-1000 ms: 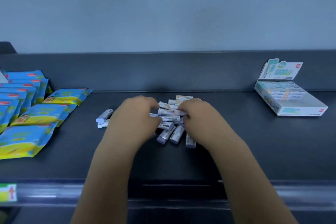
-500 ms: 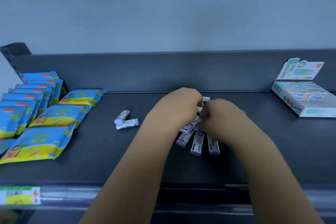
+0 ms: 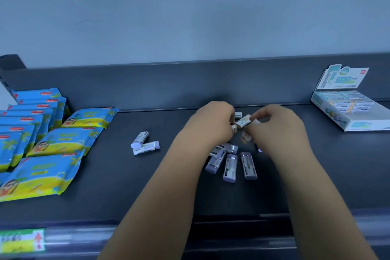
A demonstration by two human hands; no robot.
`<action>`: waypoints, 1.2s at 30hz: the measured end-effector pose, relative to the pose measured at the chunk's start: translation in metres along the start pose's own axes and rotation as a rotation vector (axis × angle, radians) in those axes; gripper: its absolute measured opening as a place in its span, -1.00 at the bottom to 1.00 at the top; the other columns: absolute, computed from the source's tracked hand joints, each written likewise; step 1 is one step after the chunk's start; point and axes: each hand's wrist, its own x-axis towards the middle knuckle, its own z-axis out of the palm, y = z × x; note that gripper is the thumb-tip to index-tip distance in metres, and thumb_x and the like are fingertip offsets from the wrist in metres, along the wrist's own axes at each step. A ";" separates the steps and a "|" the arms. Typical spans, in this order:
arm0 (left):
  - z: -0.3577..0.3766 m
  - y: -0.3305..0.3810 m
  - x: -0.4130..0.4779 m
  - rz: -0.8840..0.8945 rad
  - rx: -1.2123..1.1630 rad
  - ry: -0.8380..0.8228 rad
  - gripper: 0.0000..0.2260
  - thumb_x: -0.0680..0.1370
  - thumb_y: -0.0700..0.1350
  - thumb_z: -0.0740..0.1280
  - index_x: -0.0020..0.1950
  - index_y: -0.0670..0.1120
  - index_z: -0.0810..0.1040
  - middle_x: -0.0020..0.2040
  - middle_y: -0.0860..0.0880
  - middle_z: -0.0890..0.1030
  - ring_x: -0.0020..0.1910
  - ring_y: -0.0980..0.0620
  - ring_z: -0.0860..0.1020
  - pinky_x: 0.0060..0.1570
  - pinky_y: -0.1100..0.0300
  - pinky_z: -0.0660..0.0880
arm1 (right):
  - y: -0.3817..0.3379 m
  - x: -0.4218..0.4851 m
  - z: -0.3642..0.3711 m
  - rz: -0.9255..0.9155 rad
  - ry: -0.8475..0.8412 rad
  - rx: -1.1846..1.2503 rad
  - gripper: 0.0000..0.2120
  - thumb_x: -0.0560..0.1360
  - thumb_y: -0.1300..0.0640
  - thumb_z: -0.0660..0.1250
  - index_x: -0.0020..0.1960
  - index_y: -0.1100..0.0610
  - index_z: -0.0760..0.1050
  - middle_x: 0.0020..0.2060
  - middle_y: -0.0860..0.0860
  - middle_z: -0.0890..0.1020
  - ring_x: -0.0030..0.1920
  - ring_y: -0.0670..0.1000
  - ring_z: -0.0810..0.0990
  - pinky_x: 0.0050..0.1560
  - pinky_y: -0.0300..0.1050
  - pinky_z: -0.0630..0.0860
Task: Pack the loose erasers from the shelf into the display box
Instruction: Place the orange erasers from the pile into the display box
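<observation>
Small lilac erasers in white sleeves lie loose on the dark shelf (image 3: 316, 175). Several sit in a cluster (image 3: 230, 164) just below my hands, and two more erasers (image 3: 144, 143) lie apart to the left. My left hand (image 3: 213, 122) and my right hand (image 3: 276, 124) are close together above the cluster, both curled around erasers; one eraser (image 3: 242, 121) shows between them. The display box (image 3: 350, 112) stands open at the far right with rows of erasers inside and its printed lid upright.
Blue and yellow packets (image 3: 42, 143) are spread over the shelf's left side. The shelf has a raised back wall (image 3: 168, 86) and a front rail with a price label (image 3: 21, 240) at the lower left.
Both hands have gathered erasers off the pile and lifted slightly. The view has shifted left, so the pile and box now sit further right in frame.
</observation>
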 end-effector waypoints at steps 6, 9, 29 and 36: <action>-0.022 0.001 -0.015 -0.056 -0.012 0.046 -0.84 0.38 -0.18 0.38 -0.06 -0.08 0.60 -0.13 -0.04 0.60 -0.13 -0.08 0.59 -0.27 0.08 0.52 | 0.005 -0.002 -0.003 0.023 0.025 0.134 -0.87 0.32 0.19 0.44 -0.18 0.00 0.62 -0.29 -0.05 0.70 -0.21 0.02 0.70 -0.14 0.04 0.66; -0.040 -0.005 -0.031 -0.141 -0.187 0.215 -0.82 0.39 -0.19 0.37 -0.08 0.00 0.46 -0.17 0.04 0.54 -0.19 0.01 0.54 -0.32 0.12 0.41 | 0.007 -0.004 -0.004 0.059 -0.029 0.328 -0.85 0.39 0.30 0.45 -0.20 0.07 0.68 -0.29 -0.01 0.74 -0.23 0.04 0.75 -0.07 0.02 0.68; -0.032 -0.015 -0.091 -0.197 -0.597 0.530 -0.71 0.43 -0.24 0.53 0.00 0.14 0.68 -0.11 0.16 0.65 -0.15 0.19 0.62 -0.18 0.41 0.46 | 0.003 -0.040 -0.005 -0.152 -0.054 0.442 -0.74 0.41 0.30 0.53 -0.12 -0.07 0.68 -0.26 -0.19 0.73 -0.20 -0.11 0.70 -0.19 -0.23 0.57; -0.022 -0.017 -0.093 -0.149 -0.565 0.560 -0.72 0.42 -0.23 0.55 -0.01 0.13 0.72 -0.10 0.22 0.61 -0.10 0.24 0.60 -0.13 0.45 0.45 | 0.011 -0.046 -0.011 -0.209 -0.061 0.495 -0.71 0.42 0.32 0.52 -0.14 -0.09 0.71 -0.22 -0.19 0.74 -0.17 -0.10 0.72 -0.13 -0.20 0.59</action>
